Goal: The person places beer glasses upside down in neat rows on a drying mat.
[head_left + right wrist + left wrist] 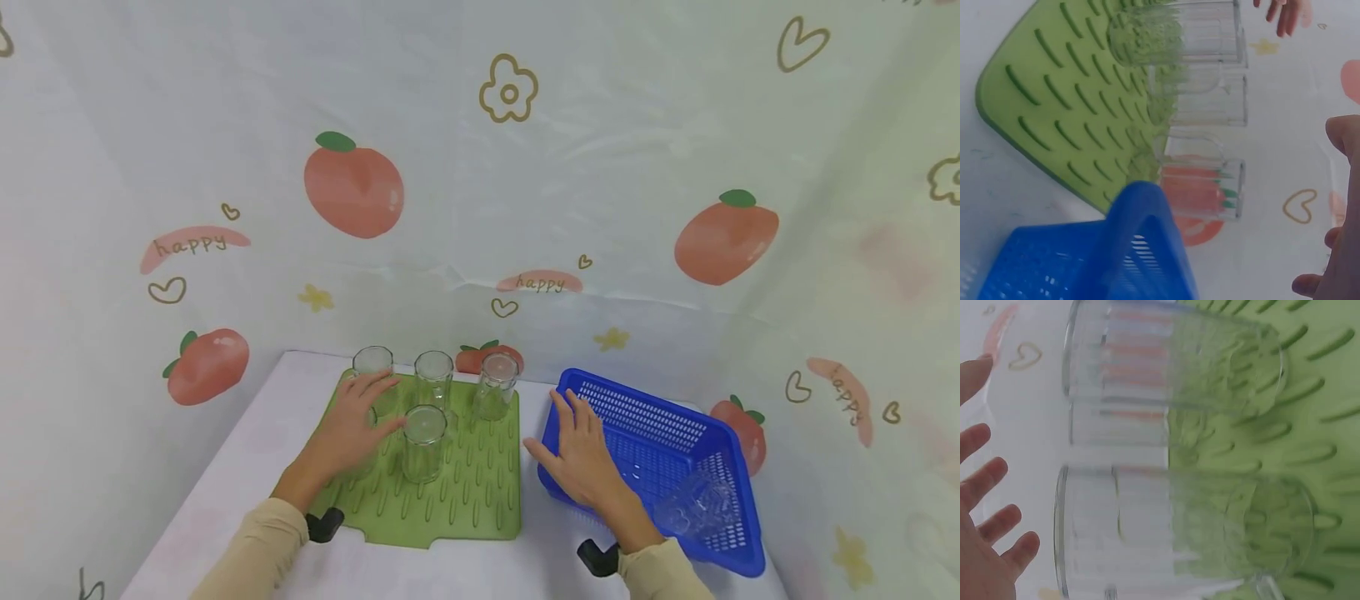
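Note:
My left hand (pixel 348 429), fingers spread and holding nothing, hovers over the left side of a green ridged mat (pixel 472 500). It partly hides a clear glass mug (pixel 367 462) at the mat's left. Near its thumb stands another glass mug (pixel 424 454). Along the mat's back edge are a left glass mug (pixel 373 360), a middle glass mug (pixel 433 379) and a right glass mug (pixel 497 392). My right hand (pixel 581 458), also empty with fingers apart, is over the left rim of a blue plastic basket (pixel 652 396). Clear glassware (pixel 697 504) lies in the basket's right part.
A white cloth-covered table (pixel 247 442) carries the mat and, to its right, the basket. Behind them hangs a white printed curtain (pixel 600 167) with fruit and hearts. Dark wrist mounts (pixel 325 525) are at both cuffs.

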The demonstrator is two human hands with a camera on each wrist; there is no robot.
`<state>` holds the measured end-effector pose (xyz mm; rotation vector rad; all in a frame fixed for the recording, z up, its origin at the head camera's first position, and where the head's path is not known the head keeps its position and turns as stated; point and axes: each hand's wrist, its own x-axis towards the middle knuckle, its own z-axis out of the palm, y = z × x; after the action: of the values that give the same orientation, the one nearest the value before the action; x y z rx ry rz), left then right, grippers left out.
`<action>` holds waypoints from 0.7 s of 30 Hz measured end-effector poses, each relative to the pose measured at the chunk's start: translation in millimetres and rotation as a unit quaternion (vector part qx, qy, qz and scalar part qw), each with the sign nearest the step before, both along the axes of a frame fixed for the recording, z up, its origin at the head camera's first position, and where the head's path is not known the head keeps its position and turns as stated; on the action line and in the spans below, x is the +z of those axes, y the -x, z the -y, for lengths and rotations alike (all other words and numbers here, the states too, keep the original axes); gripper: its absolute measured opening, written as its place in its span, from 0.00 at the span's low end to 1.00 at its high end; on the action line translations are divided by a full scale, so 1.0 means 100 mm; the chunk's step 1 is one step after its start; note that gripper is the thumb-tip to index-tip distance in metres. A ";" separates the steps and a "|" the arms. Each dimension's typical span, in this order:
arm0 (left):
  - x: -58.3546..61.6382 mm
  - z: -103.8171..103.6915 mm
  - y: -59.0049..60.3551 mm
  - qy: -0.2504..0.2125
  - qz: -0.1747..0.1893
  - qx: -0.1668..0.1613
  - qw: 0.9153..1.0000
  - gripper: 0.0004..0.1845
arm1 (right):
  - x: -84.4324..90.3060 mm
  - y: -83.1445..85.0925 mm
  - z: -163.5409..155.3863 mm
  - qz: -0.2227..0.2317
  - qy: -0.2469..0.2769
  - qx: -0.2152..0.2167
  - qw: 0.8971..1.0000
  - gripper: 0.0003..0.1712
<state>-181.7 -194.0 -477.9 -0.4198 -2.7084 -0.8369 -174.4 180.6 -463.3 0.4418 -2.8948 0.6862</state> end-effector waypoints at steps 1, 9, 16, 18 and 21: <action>0.00 0.04 0.00 -0.005 0.007 0.007 1.000 0.35 | 0.01 0.01 -0.01 0.001 -0.002 -0.003 1.000 0.51; -0.09 0.37 -0.03 -0.070 0.035 0.032 0.996 0.31 | 0.10 0.05 -0.12 0.017 -0.012 -0.018 1.000 0.52; -0.20 0.58 -0.08 -0.102 0.008 0.030 0.994 0.27 | 0.12 0.07 -0.23 0.054 0.000 -0.024 0.998 0.53; -0.25 0.64 -0.08 -0.116 0.003 0.030 0.993 0.26 | 0.12 0.09 -0.27 0.057 -0.006 -0.029 0.998 0.53; -0.33 0.70 -0.09 -0.135 -0.003 0.031 0.990 0.26 | 0.12 0.11 -0.32 0.057 -0.012 -0.037 0.998 0.53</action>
<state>-173.0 -264.1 -511.2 -0.2761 -2.5381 -1.1627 -185.5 213.0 -451.2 0.3052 -3.0115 0.6858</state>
